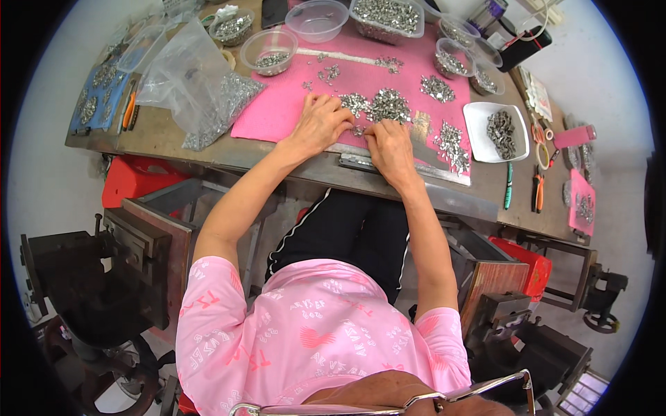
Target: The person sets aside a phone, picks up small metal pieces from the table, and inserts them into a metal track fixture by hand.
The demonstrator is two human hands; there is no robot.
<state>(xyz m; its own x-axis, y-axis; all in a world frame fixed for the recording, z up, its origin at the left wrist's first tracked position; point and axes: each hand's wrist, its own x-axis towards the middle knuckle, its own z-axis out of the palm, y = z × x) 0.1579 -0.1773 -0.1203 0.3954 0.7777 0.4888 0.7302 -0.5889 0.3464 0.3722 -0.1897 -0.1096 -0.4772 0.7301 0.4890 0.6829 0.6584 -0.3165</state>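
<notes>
On a pink mat (270,111) at the bench's near edge lie several heaps of small shiny metal pieces. My left hand (319,125) rests on the mat with its fingers curled and its thumb toward the right. Close beside it, my right hand (392,149) has its fingers bent together in a pinch, just in front of the largest heap of metal pieces (387,105). Between the two hands lies a small cluster of pieces (358,130). Whatever is in the fingertips is too small or hidden to name. A dark metal bar (357,163) sits at the bench edge below my hands.
A white square dish (477,132) of metal parts stands right of the mat, near a green pen (508,186) and orange-handled pliers (538,191). Plastic tubs (316,21) line the back. A clear bag (232,104) of pieces lies left. Machine vises (132,243) flank my legs.
</notes>
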